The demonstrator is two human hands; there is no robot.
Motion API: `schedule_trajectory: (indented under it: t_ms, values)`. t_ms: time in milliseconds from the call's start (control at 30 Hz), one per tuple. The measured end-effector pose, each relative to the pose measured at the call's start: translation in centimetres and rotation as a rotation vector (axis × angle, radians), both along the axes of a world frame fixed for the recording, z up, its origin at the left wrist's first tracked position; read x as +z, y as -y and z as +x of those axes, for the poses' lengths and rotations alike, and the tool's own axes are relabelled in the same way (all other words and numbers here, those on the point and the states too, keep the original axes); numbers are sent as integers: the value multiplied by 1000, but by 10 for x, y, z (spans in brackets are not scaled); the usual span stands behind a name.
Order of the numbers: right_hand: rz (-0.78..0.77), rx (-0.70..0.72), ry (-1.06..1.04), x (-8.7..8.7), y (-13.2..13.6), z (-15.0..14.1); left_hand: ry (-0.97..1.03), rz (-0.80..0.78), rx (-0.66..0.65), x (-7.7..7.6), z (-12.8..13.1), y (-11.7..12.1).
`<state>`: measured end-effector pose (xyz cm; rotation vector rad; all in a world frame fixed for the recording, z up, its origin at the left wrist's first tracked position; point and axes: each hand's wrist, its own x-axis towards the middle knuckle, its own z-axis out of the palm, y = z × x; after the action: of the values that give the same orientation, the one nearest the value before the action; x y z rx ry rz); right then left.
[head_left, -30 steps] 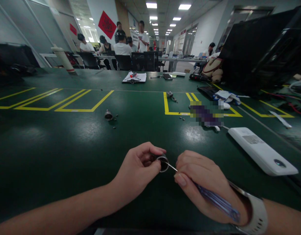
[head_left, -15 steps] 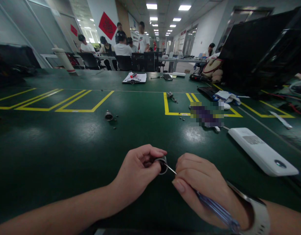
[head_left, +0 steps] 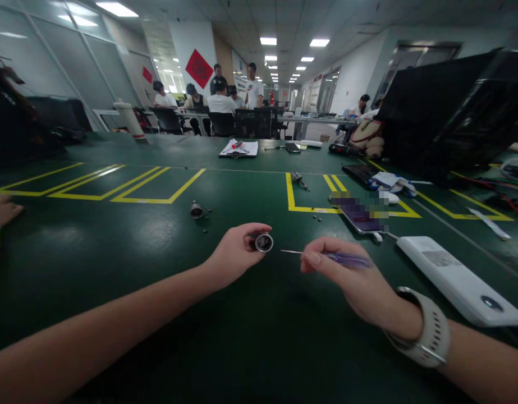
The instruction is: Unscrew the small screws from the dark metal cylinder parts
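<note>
My left hand (head_left: 235, 252) is closed round a small round metal housing (head_left: 264, 242), its open end turned towards me and its inside dark. In my right hand (head_left: 332, 261) is a screwdriver (head_left: 350, 259) with a clear purple-blue handle. Its thin shaft points left, and the tip is apart from the housing by a short gap. Beyond my left hand a second metal part (head_left: 196, 210), cup-shaped, stands on the green table (head_left: 166, 314) beside several tiny dark pieces. Farther off to the right lies a metal part with a narrow end (head_left: 299, 180).
To the right, a white power bank (head_left: 461, 280) is cabled to a phone (head_left: 360, 216). A clipboard with paper (head_left: 238, 148) lies at the back. At the left edge another person's hand (head_left: 1, 213) rests on the table. A large black monitor (head_left: 444, 112) stands back right.
The screwdriver tip has come out of the metal housing, and my hands have moved apart and farther from me. The housing's opening now faces me. Another person's hand shows more at the left.
</note>
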<state>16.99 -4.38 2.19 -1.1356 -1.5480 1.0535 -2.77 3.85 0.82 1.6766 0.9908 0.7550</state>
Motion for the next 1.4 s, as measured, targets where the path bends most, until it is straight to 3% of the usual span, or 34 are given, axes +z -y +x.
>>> schedule_trajectory:
  t_ms: [167,367,567,733,900,1100,1400]
  values:
    - [-58,38,-313,3,-45,-15,-294,506,46,-8,3,-52]
    - [48,-160,-538,-14,-88,-39,-395,766,65,-20,6,-96]
    - [107,-114,-432,-36,-90,-37,-277,561,9,-29,8,-103]
    - [127,-46,-262,-39,-84,-33,-303,568,-33,-24,8,-96]
    - [109,-53,-243,-42,-84,-34,-330,578,-23,-24,8,-94]
    - [13,-54,-335,-43,-82,-38,-329,639,28,-26,6,-93]
    - [-308,-11,-707,-35,-82,-36,-176,722,31,-32,7,-95]
